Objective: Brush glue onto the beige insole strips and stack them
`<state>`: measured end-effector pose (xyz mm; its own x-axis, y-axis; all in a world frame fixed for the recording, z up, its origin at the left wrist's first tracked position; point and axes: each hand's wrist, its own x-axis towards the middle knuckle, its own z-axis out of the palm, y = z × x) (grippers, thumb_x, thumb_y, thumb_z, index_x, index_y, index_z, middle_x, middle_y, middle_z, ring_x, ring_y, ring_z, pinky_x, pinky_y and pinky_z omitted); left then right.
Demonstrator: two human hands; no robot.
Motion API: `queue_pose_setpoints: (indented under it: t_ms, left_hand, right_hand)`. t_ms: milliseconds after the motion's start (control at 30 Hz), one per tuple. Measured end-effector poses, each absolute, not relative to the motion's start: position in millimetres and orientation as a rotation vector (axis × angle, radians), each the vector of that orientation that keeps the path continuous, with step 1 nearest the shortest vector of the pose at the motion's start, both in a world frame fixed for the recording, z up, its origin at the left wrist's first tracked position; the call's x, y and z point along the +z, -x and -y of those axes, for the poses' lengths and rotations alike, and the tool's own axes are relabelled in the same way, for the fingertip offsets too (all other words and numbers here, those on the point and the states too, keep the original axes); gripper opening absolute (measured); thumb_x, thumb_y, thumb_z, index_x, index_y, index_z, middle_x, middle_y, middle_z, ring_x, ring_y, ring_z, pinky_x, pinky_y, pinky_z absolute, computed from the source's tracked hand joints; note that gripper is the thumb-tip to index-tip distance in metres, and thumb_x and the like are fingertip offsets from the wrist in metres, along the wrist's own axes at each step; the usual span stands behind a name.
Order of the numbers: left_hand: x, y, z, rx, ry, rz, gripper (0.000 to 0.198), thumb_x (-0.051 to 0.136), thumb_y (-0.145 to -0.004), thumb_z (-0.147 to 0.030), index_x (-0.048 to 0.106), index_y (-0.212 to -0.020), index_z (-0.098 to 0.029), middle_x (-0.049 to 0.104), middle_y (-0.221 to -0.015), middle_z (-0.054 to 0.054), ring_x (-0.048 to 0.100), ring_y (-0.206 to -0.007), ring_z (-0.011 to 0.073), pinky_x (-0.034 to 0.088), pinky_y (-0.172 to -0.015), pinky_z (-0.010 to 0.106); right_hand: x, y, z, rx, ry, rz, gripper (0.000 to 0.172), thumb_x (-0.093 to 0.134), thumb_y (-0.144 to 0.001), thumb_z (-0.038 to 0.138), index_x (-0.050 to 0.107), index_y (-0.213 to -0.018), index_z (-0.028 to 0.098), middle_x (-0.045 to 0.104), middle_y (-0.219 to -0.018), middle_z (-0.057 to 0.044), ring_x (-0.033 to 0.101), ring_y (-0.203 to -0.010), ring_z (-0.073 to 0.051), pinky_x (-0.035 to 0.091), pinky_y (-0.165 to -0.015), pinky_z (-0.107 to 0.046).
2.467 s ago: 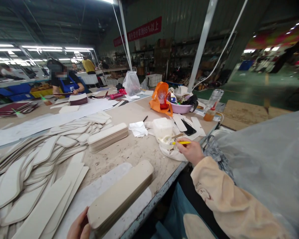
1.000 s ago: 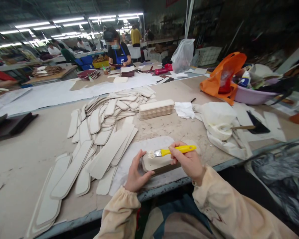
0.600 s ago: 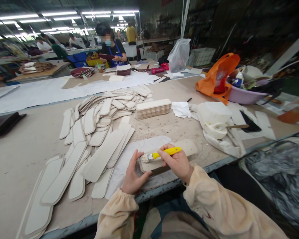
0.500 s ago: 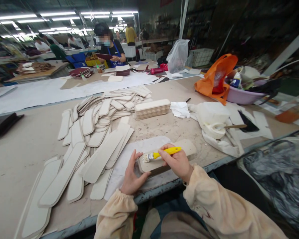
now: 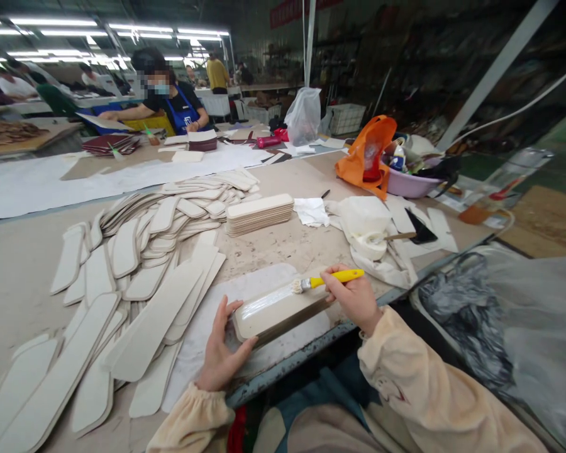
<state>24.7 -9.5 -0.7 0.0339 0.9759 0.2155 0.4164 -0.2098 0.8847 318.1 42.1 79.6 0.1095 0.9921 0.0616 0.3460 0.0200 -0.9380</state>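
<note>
pad stack (image 5: 276, 313): off-wht, rnd corners, glossy streak (image 5: 268, 302) on top | R fingers (image 5: 334, 288) grasp ylw brush (image 5: 316, 282) | L fingers (image 5: 221, 316) spread

Factory workshop: strip lights (image 5: 54, 22), worktable (image 5: 283, 251), perhaps shelving (image 5: 391, 53).

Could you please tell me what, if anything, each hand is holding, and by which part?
The right hand holds the brush by its yellow handle; the left hand spans one end of the nearer stack.
</note>
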Motion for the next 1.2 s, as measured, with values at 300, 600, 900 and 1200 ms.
queue_pose_setpoints:
  t_ms: [300,600,900,1200]
  left_hand:
    - [2.5,-27.5,8.3,1.168,-1.680,-1.434,0.093,0.070,-0.075,-0.032,0.015,-0.149,-0.028,0.050,-0.133,0.010,0.047,-0.125,0.0269,0.030,-0.111,0.051]
    - [1.9,-26.7,9.1,1.168,-1.703,-1.416,0.095,0.070,-0.075,-0.031,0.012,-0.150,-0.026,0.048,-0.135,0.011,0.047,-0.126,0.0268,0.031,-0.111,0.049]
    - [3.4,-29.5,9.7,1.195,-1.661,-1.354,0.095,0.070,-0.075,-0.030,0.012,-0.149,-0.026,0.047,-0.135,0.011,0.048,-0.125,0.0256,0.036,-0.109,0.045]
    - [0.8,-27.4,8.8,1.192,-1.651,-1.349,0.094,0.070,-0.075,-0.029,0.011,-0.149,-0.027,0.047,-0.135,0.011,0.048,-0.124,0.0259,0.034,-0.109,0.047]
  right_hand:
    - [76.7,-369.5,-49.0,0.613,1.631,1.367,0.034,0.055,-0.085,0.052,0.061,-0.086,0.018,0.063,-0.061,0.000,0.064,-0.048,-0.014,0.049,-0.046,-0.021]
    - [87.6,-335.8,-32.7,0.881,1.361,1.188,0.031,0.061,-0.083,0.049,0.057,-0.084,0.018,0.057,-0.057,0.003,0.057,-0.045,-0.012,0.049,-0.046,-0.021]
    - [74.9,-244.6,-19.9,1.362,1.195,1.231,0.031,0.059,-0.083,0.049,0.056,-0.086,0.019,0.057,-0.059,0.005,0.057,-0.044,-0.010,0.046,-0.045,-0.019]
    - [72.8,-243.1,-17.7,1.295,1.269,1.385,0.023,0.055,-0.085,0.042,0.059,-0.083,0.020,0.055,-0.059,0.005,0.058,-0.046,-0.010,0.045,-0.046,-0.018]
